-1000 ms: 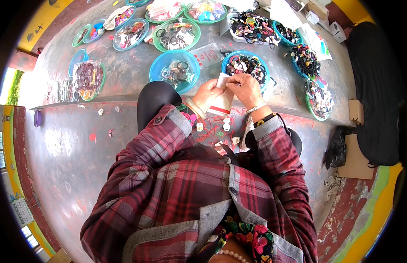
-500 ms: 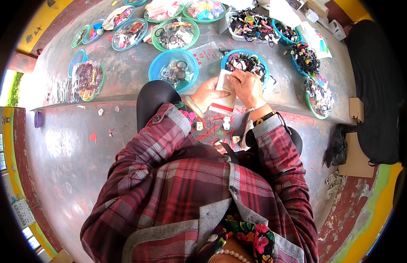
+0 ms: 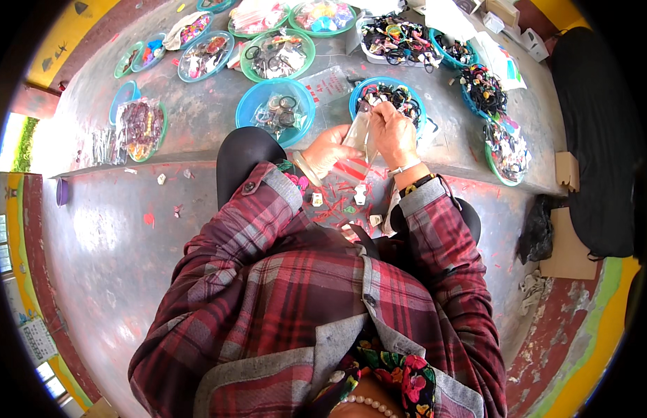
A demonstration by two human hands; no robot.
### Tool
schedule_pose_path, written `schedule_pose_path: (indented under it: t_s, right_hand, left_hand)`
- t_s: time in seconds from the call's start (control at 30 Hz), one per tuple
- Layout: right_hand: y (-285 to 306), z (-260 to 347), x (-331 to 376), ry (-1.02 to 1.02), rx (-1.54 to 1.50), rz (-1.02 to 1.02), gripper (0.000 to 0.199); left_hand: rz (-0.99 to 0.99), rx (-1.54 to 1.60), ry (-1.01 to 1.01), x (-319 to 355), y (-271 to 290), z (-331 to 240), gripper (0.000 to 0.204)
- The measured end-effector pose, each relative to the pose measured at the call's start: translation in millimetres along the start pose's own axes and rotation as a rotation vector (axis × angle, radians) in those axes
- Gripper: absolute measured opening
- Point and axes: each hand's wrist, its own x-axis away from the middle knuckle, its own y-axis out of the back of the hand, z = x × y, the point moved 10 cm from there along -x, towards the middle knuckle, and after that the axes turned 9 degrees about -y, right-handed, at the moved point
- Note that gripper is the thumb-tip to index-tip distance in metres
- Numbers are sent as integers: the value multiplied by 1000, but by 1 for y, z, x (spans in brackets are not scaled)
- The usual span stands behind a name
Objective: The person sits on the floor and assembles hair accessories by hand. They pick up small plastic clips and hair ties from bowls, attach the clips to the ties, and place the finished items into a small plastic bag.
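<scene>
over the blue bowl of dark hair ties [image 3: 386, 97], left hand [image 3: 327, 150] and right hand [image 3: 392, 132] both pinch a clear packet [image 3: 358, 139], apparently mid-filling, wanting its mouth held open.

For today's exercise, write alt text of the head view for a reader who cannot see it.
Both hands, left hand and right hand, hold a small clear plastic bag above a grey concrete floor. Ahead lie blue and green bowls of hair ties, the nearest a blue bowl.
</scene>
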Motion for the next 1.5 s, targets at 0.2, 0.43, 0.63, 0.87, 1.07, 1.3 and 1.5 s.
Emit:
schedule_pose_path:
  t_s: [0.2, 0.43, 0.63, 0.87, 1.07, 1.3, 1.5]
  right_hand:
    - [3, -8, -2, 43, 8, -36, 14]
    - [20, -29, -14, -55, 51, -123, 13]
    - [57, -78, -32, -342, -392, -192, 15]
    - [6, -62, -21, -538, -796, 202, 13]
    - [-5, -68, -17, -643, -1035, 281, 11]
    - [-17, -83, -14, -766, -1326, 298, 10]
    - [-33, -75, -6, -867, -1413, 427, 12]
  left_hand:
    - [36, -56, 26, 3, -8, -3, 42]
    - [56, -38, 81, 9, -8, 1, 41]
    - [-155, -32, 202, 10, 36, 42, 39]
    - [-632, -283, 325, 12, 190, 167, 37]
    - [-553, -101, 23, -24, 192, 150, 51]
    - [-636, -1013, -126, -15, 138, 71, 57]
    - [-399, -454, -476, -29, 25, -42, 63]
